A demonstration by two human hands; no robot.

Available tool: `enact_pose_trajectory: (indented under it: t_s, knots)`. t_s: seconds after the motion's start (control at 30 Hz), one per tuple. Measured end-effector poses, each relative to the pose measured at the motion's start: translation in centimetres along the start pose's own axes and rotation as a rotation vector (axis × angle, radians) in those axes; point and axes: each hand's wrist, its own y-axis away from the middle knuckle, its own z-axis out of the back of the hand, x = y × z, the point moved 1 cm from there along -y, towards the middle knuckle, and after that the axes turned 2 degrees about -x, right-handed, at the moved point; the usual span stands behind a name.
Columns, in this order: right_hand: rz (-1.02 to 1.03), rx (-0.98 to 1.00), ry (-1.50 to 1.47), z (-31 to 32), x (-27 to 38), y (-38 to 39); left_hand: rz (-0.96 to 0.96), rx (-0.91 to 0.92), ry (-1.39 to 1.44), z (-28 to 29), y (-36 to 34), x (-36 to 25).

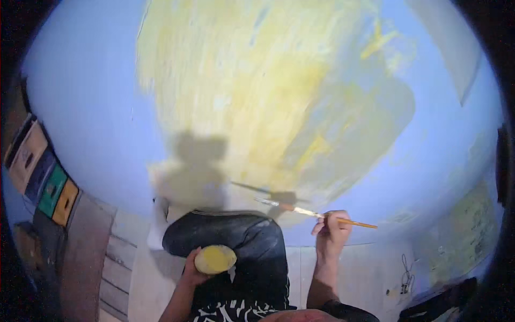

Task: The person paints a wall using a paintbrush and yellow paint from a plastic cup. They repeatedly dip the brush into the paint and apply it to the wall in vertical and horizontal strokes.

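Observation:
My right hand [335, 228] is closed around a slim paintbrush [358, 223] with an orange handle, its bristle end pointing left toward the wall. The brush's shadow falls beside it, and the tip looks slightly apart from the surface. Low over my lap, my left hand [193, 266] grips the side of a round tub [215, 260] of yellow paint, its opening facing up. In front stands a pale blue wall [96, 107] with a broad streaky yellow painted patch [230, 80]. Greyish shadows darken its lower part and right side.
Boxes or drawers in tan, green and orange [67, 201] are stacked at the left. Wooden boards [115, 257] lie at lower left. A thin cord [409, 273] and a dark bundle [440, 303] are at lower right. My bent knee [225, 231] is close to the wall.

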Motion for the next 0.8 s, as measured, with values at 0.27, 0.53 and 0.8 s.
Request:
enact_pose_trajectory:
  t_s: [0.27,0.53,0.8]
  knots:
    - [0.781,-0.074,0.213,-1.9,8.2,-7.2,-0.074,-0.208,0.191,-1.0,0.7,-0.9]
    - [1.276,-0.019,0.423,-6.6,15.6,-14.6,-0.059,-0.08,0.07,-0.2,0.5,-1.3]
    - [1.338,0.003,0.458,-9.1,18.1,-20.2,-0.104,-0.125,0.011,-0.6,0.0,-0.5]
